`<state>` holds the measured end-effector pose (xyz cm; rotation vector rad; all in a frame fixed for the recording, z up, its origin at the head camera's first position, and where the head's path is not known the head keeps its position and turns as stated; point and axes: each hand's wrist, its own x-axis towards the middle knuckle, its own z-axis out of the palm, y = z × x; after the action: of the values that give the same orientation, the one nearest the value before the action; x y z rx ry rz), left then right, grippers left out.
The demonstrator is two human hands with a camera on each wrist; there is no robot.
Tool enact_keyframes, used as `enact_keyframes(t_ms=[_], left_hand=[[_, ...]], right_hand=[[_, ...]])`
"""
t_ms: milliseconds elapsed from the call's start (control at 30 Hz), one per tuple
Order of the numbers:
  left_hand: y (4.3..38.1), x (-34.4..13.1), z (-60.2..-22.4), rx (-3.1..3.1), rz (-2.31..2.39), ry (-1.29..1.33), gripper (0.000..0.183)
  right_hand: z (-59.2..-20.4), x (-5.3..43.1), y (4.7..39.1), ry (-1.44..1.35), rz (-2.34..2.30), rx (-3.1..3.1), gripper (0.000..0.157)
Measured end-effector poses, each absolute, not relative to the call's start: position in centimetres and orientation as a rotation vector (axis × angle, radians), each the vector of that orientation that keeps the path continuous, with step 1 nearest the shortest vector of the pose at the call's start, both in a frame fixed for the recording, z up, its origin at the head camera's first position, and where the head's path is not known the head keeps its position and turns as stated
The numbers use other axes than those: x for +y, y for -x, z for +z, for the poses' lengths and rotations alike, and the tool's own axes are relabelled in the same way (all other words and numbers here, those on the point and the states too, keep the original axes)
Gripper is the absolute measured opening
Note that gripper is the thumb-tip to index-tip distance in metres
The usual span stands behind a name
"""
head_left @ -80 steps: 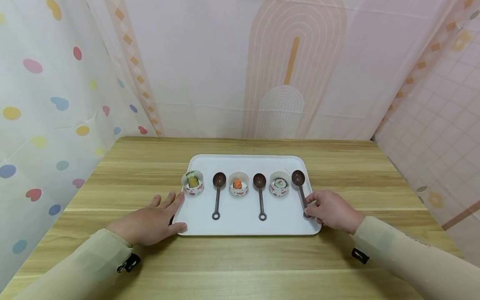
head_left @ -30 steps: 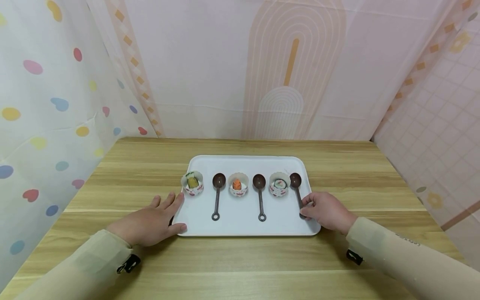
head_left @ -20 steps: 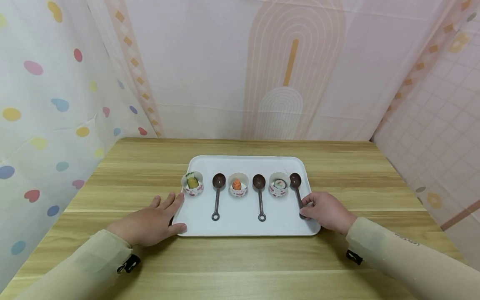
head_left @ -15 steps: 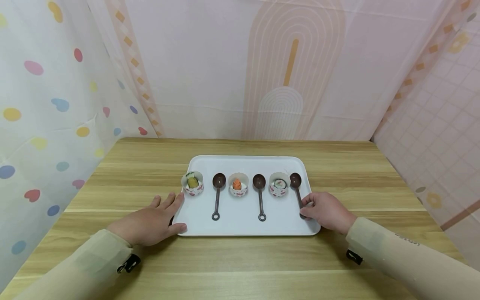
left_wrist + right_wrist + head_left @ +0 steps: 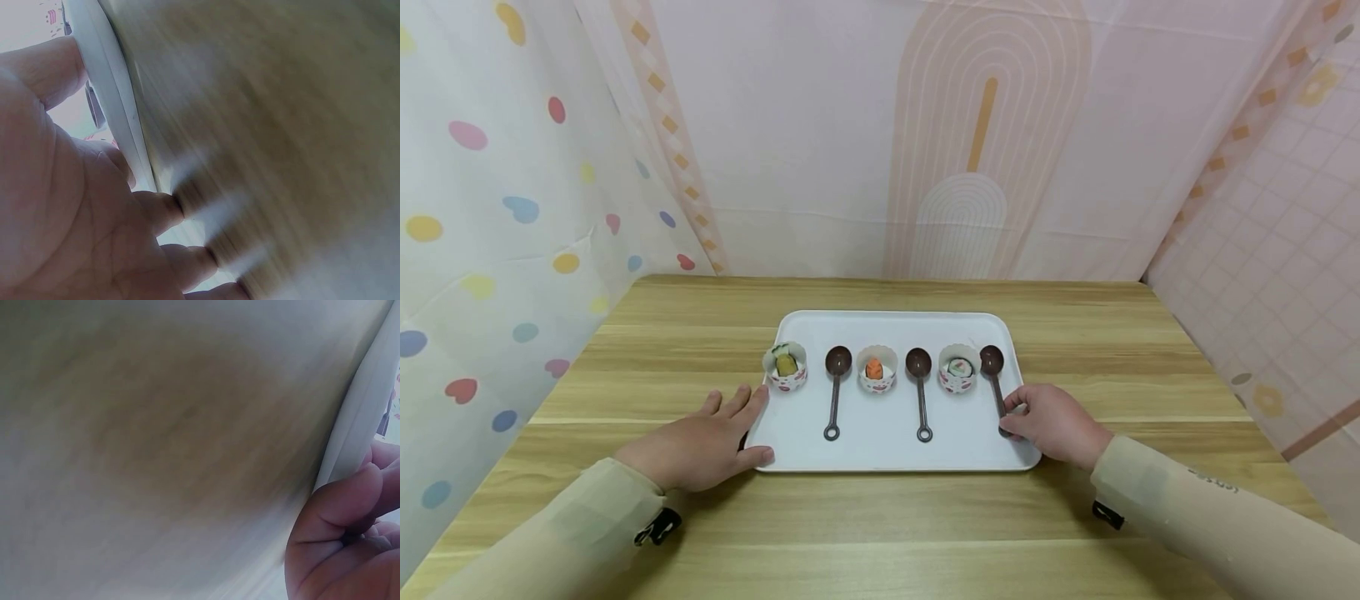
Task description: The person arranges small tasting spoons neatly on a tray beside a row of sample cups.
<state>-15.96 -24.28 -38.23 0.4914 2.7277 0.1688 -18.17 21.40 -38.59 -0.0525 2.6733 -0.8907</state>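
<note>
My left hand (image 5: 692, 446) lies with straight, spread fingers against the left edge of a white tray (image 5: 880, 454); the left wrist view shows its thumb over the rim (image 5: 115, 81). At the tray's right side, my right hand (image 5: 1063, 423) pinches the handle end of a brown measuring spoon (image 5: 992, 361), whose tip the fingers hide. That spoon's bowl sits right beside a paper cup (image 5: 957, 385) holding a small sushi roll piece (image 5: 959, 367). In the right wrist view the curled fingers (image 5: 350, 497) are at the rim, but the spoon is out of sight.
Further left on the tray are two more brown spoons, one central (image 5: 918, 363) and one left (image 5: 838, 361). Between them stands a cup with an orange-topped piece (image 5: 874, 368). A cup with a yellow-green piece (image 5: 786, 364) overlaps the left rim. Curtains (image 5: 775, 167) back the wooden table (image 5: 880, 533).
Since the oldest frame, my right hand has shifted the rightmost spoon a little left, close to the cup. Over the last second both hands have stayed practically still.
</note>
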Motion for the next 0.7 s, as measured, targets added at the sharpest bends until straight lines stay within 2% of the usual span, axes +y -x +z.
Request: enact_keyframes(t_ms=[700], left_hand=[[15.92, -24.15, -38.16, 2.718, 0.170, -0.476, 0.100]], right_hand=[[-38.57, 21.13, 17.86, 0.081, -0.800, 2.745, 0.021]])
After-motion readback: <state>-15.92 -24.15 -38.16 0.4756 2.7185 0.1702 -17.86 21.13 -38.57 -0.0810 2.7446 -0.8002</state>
